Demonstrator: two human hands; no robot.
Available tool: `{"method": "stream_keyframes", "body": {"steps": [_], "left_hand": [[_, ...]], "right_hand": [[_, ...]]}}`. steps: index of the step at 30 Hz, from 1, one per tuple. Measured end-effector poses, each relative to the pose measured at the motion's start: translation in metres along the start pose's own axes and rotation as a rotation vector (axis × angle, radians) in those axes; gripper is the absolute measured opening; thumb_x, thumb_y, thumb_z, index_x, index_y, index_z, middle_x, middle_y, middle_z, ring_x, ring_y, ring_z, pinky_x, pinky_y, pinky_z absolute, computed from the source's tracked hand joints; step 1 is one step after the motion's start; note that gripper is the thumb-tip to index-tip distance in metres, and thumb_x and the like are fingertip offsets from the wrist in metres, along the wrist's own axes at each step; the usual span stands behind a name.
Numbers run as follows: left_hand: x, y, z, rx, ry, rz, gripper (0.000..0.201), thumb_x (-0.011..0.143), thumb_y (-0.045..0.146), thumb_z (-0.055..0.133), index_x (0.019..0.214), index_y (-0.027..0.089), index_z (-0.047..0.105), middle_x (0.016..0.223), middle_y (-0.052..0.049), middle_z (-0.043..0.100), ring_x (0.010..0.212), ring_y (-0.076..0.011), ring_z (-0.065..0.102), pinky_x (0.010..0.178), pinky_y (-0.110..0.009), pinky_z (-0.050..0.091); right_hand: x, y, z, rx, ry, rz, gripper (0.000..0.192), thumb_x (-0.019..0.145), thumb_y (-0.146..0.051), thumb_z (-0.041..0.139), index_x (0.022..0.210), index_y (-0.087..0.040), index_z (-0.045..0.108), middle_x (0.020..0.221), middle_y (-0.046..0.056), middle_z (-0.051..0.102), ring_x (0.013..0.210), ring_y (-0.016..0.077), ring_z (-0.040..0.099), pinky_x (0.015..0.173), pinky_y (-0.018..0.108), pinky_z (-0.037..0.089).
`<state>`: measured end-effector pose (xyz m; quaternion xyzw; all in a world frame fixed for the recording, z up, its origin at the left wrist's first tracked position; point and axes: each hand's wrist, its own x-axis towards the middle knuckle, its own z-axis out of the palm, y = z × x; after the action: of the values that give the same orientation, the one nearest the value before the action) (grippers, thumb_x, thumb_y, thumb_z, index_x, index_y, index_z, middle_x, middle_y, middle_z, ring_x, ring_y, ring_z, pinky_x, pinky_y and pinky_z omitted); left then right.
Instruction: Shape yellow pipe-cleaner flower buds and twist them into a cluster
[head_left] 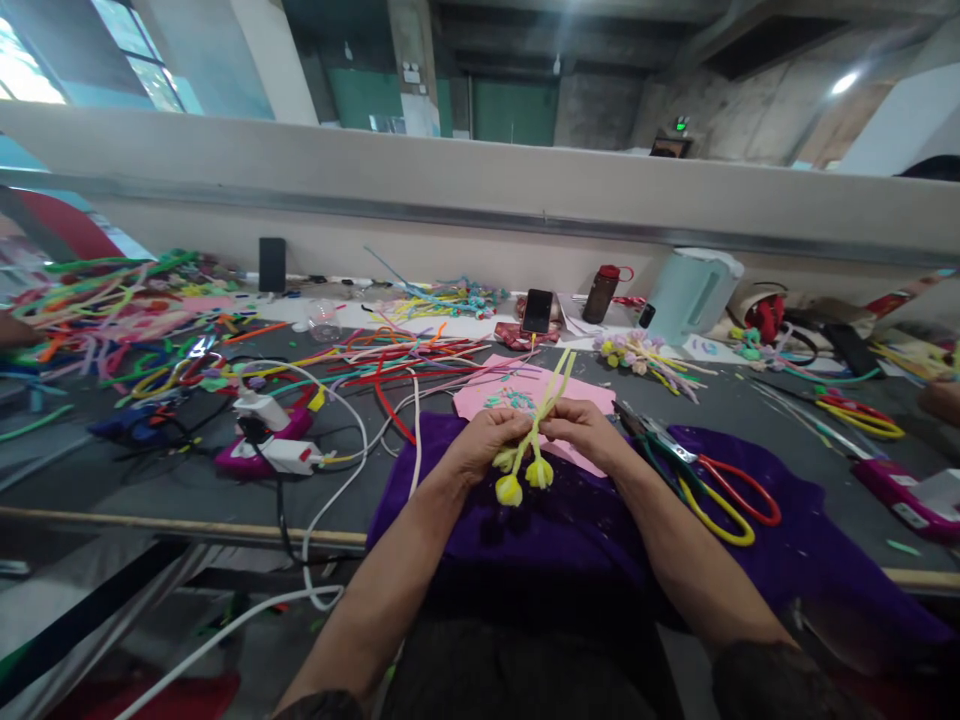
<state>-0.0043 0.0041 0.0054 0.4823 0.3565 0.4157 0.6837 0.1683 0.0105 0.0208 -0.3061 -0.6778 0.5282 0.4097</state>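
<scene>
Pinching a bundle of yellow pipe cleaners (541, 415) between both hands, near the front edge of the tabletop (150, 480), over a purple cloth (570, 520). Left hand (486, 440) is clenched on the stems low down; right hand (581, 428) grasps them just beside it, fingertips meeting at the middle. Two yellow pom-poms (523, 480) hang below the hands; loose stem ends stick up and away. Looks v. light, soft and fuzzy w/ a bendy wire core, so prob. holds a twist; best held at the stems, not the pom-poms, which may crush or pull off. Just right of the hands: scissors (720, 490) w/ red and yellow handles. Beyond: pink sheet (495, 395), then a phone (537, 311) and brown bottle (602, 293) by the far edge.
</scene>
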Motion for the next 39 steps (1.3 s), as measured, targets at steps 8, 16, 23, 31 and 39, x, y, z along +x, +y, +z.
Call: {"method": "stream_keyframes", "body": {"steps": [8, 16, 23, 31, 39], "left_hand": [[-0.004, 0.006, 0.005, 0.007, 0.006, 0.029, 0.026, 0.06, 0.033, 0.073, 0.064, 0.011, 0.059, 0.051, -0.001, 0.06, 0.04, -0.0064, 0.048, 0.042, -0.018, 0.033], [-0.008, 0.008, 0.009, 0.16, 0.074, 0.068, 0.021, 0.058, 0.025, 0.073, 0.065, 0.011, 0.06, 0.053, 0.001, 0.059, 0.045, -0.0062, 0.049, 0.046, -0.017, 0.034], [-0.004, 0.002, 0.01, 0.166, 0.047, 0.058, 0.022, 0.056, 0.026, 0.074, 0.064, 0.011, 0.06, 0.053, 0.001, 0.058, 0.047, -0.0062, 0.05, 0.048, -0.018, 0.034], [-0.002, 0.005, 0.007, -0.069, 0.015, -0.026, 0.038, 0.065, 0.048, 0.065, 0.071, 0.01, 0.063, 0.059, -0.006, 0.064, 0.047, -0.0116, 0.056, 0.047, -0.021, 0.039], [-0.002, 0.002, 0.004, 0.019, -0.01, 0.006, 0.028, 0.058, 0.033, 0.074, 0.07, 0.01, 0.063, 0.059, -0.003, 0.062, 0.048, -0.0073, 0.053, 0.049, -0.019, 0.038]], "right_hand": [[-0.001, -0.001, -0.003, -0.147, 0.003, -0.041, 0.011, 0.072, -0.025, 0.057, 0.067, -0.016, 0.06, 0.059, -0.003, 0.049, 0.058, 0.0104, 0.042, 0.055, 0.023, 0.033], [0.001, 0.001, -0.005, -0.17, -0.036, 0.054, 0.016, 0.069, -0.024, 0.056, 0.057, -0.015, 0.051, 0.053, -0.005, 0.037, 0.052, 0.0083, 0.032, 0.049, 0.021, 0.025], [-0.001, -0.005, -0.003, -0.13, -0.016, 0.137, 0.016, 0.065, -0.024, 0.058, 0.054, -0.015, 0.051, 0.049, -0.006, 0.037, 0.048, 0.0068, 0.03, 0.046, 0.021, 0.023], [0.003, -0.001, -0.009, 0.027, 0.027, 0.011, 0.005, 0.064, -0.017, 0.057, 0.061, -0.016, 0.059, 0.057, -0.003, 0.049, 0.056, 0.0093, 0.042, 0.057, 0.022, 0.034], [0.003, 0.005, -0.012, -0.074, -0.073, 0.0, 0.004, 0.065, -0.018, 0.058, 0.063, -0.016, 0.061, 0.06, -0.003, 0.052, 0.058, 0.0105, 0.046, 0.059, 0.024, 0.037]]}}
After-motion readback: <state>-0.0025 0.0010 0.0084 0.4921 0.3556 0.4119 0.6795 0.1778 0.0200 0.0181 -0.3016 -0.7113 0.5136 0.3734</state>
